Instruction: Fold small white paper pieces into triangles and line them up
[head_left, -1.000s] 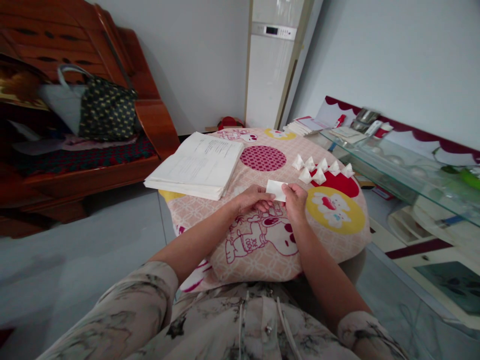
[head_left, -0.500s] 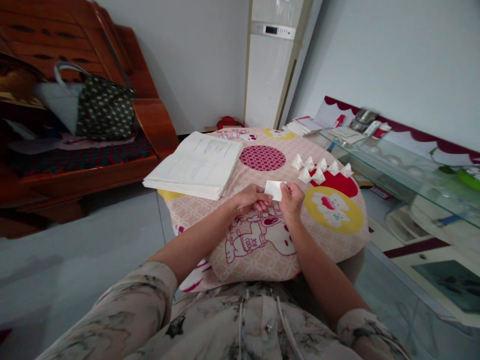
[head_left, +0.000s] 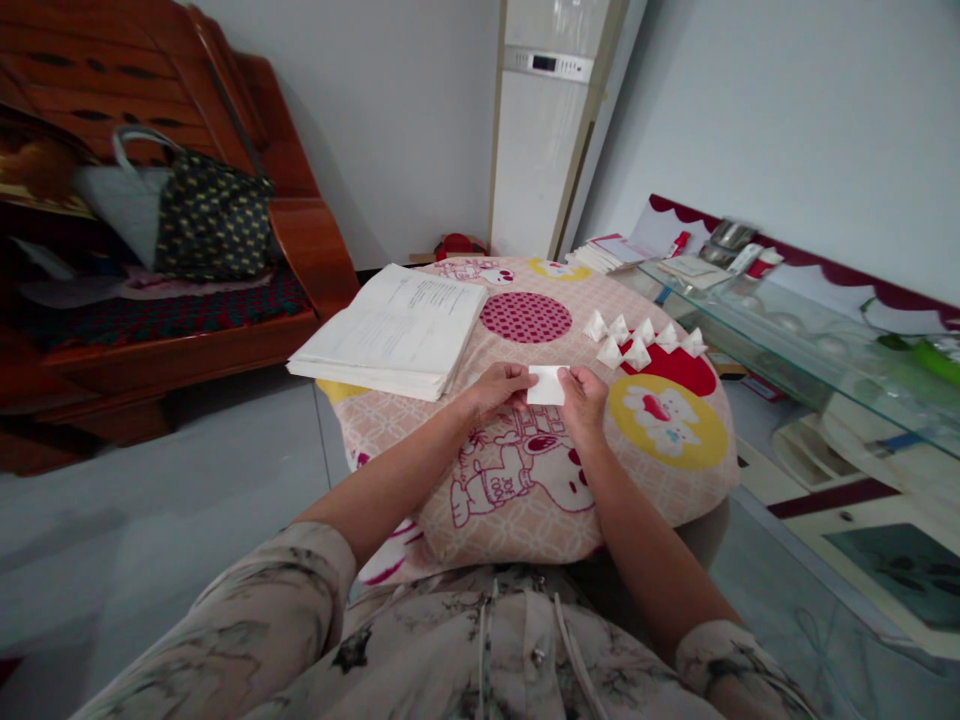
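A small folded piece of white paper (head_left: 546, 385) is held level between my two hands, just above the near part of the round table. My left hand (head_left: 501, 388) pinches its left edge, thumb on top. At the right edge, my right hand (head_left: 583, 395) grips it between thumb and curled fingers. To the right of my hands, several white folded paper pyramids (head_left: 637, 353) stand in two uneven rows on the patterned tablecloth (head_left: 525, 540). A thick stack of white paper sheets (head_left: 397, 325), the top one printed, lies to the left.
A glass-topped cabinet (head_left: 810, 350) with cups and papers runs along the right side. Behind the table stands a tall white air conditioner (head_left: 536, 160). On the left, a wooden bench (head_left: 307, 250) bears a dark patterned bag (head_left: 214, 215).
The paper has been turned slightly and now sits straighter between my hands. My left fingers have shifted a little upward along its edge; both hands keep hold.
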